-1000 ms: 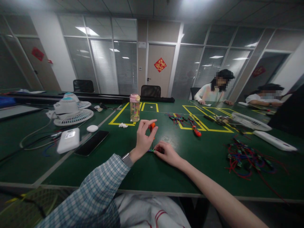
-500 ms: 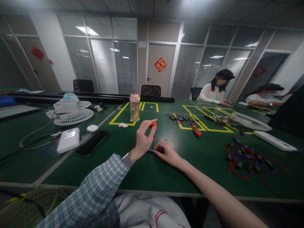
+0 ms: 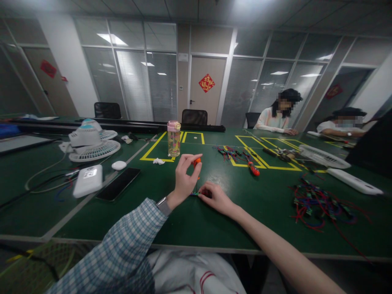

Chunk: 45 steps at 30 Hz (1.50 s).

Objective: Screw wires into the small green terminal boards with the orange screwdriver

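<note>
Head view: part-open left fingers [image 3: 183,164] hold an orange-handled tool [image 3: 198,161]; nearly closed right fingers [image 3: 206,199] pinch a small green part [image 3: 195,194].

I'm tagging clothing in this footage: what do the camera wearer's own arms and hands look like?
On the left, a blue-and-white checked sleeve ends by a grey watch at the wrist. The right forearm has no sleeve or watch as far as it shows. The left hand and right hand wear no gloves.
</note>
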Each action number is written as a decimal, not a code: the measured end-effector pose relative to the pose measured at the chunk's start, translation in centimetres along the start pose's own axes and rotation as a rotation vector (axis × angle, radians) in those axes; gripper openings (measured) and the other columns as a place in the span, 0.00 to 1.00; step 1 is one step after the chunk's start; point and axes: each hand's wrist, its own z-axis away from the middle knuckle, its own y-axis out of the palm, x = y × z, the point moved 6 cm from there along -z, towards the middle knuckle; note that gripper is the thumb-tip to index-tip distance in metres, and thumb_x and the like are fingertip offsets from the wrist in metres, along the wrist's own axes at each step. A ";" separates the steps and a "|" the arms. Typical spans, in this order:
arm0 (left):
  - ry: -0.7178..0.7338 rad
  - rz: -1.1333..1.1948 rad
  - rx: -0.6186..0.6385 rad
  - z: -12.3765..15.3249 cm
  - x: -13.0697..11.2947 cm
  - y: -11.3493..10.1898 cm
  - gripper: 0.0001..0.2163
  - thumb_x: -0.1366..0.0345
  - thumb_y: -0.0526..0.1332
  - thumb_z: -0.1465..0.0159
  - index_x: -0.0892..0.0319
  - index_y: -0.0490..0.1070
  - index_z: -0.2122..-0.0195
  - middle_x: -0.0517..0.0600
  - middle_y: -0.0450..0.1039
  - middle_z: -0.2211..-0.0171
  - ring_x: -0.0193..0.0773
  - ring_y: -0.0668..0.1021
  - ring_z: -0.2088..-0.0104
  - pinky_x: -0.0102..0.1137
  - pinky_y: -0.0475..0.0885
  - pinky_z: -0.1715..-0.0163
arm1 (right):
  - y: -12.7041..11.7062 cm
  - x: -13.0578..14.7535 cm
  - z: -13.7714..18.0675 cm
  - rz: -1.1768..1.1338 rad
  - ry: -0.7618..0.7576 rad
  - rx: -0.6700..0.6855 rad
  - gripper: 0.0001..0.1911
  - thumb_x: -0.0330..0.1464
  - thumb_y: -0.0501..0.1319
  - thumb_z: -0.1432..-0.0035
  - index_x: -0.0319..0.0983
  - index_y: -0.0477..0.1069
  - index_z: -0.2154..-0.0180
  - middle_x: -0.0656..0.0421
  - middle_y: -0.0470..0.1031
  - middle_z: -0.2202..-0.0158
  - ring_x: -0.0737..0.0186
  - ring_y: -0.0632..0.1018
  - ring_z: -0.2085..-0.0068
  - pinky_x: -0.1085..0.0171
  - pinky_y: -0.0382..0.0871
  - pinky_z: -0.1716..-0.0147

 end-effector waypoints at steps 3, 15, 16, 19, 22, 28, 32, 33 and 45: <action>0.005 -0.040 -0.019 0.0 -0.1 -0.1 0.09 0.65 0.60 0.36 0.56 0.73 0.56 0.49 0.66 0.63 0.36 0.72 0.62 0.31 0.69 0.59 | 0.0 -0.1 0.0 0.004 -0.004 -0.003 0.02 0.26 0.61 0.46 0.37 0.71 0.68 0.61 0.68 0.72 0.67 0.69 0.71 0.68 0.63 0.71; 0.011 -0.033 -0.031 -0.1 0.0 -0.2 0.09 0.67 0.60 0.37 0.56 0.73 0.56 0.48 0.68 0.64 0.35 0.72 0.62 0.32 0.69 0.58 | 0.0 0.0 0.0 0.005 0.000 0.009 0.02 0.25 0.61 0.46 0.36 0.71 0.68 0.61 0.67 0.71 0.67 0.69 0.72 0.68 0.63 0.71; 0.020 -0.053 -0.043 -0.1 -0.1 -0.3 0.09 0.66 0.62 0.38 0.56 0.73 0.56 0.48 0.66 0.65 0.35 0.72 0.63 0.31 0.69 0.59 | 0.0 0.0 0.0 0.006 0.002 0.010 0.02 0.25 0.61 0.46 0.36 0.71 0.68 0.61 0.68 0.71 0.67 0.70 0.71 0.68 0.63 0.71; 0.023 -0.049 -0.028 -0.1 -0.3 -0.3 0.09 0.65 0.60 0.37 0.56 0.73 0.56 0.49 0.65 0.64 0.36 0.71 0.61 0.32 0.68 0.59 | 0.0 -0.1 0.0 0.009 -0.003 0.008 0.02 0.26 0.61 0.45 0.36 0.72 0.68 0.61 0.67 0.71 0.67 0.70 0.71 0.68 0.63 0.71; 0.006 0.026 0.030 0.0 -0.2 0.0 0.11 0.67 0.52 0.32 0.56 0.71 0.52 0.51 0.68 0.58 0.37 0.72 0.56 0.32 0.68 0.55 | 0.1 -0.2 0.0 0.008 -0.013 0.009 0.02 0.26 0.61 0.45 0.36 0.72 0.67 0.61 0.68 0.71 0.67 0.70 0.71 0.68 0.63 0.71; -0.054 0.077 0.087 0.1 0.5 0.4 0.14 0.68 0.49 0.31 0.57 0.68 0.48 0.50 0.73 0.61 0.35 0.74 0.61 0.31 0.68 0.59 | 0.0 -0.1 0.1 0.009 -0.011 0.014 0.02 0.27 0.61 0.44 0.37 0.72 0.67 0.61 0.68 0.71 0.66 0.70 0.71 0.67 0.63 0.71; -0.003 -0.015 0.049 0.0 0.0 0.3 0.11 0.67 0.56 0.35 0.56 0.71 0.52 0.48 0.69 0.65 0.34 0.71 0.64 0.30 0.68 0.61 | 0.0 -0.1 0.1 0.007 -0.005 0.015 0.02 0.26 0.60 0.44 0.37 0.71 0.67 0.60 0.68 0.71 0.66 0.70 0.71 0.68 0.64 0.71; 0.008 -0.031 0.044 -0.1 -0.1 0.3 0.11 0.67 0.58 0.36 0.56 0.71 0.52 0.48 0.68 0.65 0.34 0.71 0.65 0.30 0.68 0.61 | 0.0 -0.1 0.1 0.005 -0.004 0.013 0.02 0.26 0.60 0.44 0.37 0.71 0.67 0.60 0.68 0.71 0.66 0.70 0.71 0.68 0.64 0.71; -0.051 0.069 0.063 0.1 0.4 0.4 0.14 0.67 0.48 0.30 0.57 0.67 0.47 0.52 0.73 0.57 0.36 0.75 0.57 0.32 0.69 0.55 | -0.1 0.0 0.1 -0.012 -0.004 0.008 0.01 0.26 0.61 0.45 0.36 0.72 0.67 0.61 0.68 0.71 0.67 0.70 0.71 0.68 0.63 0.71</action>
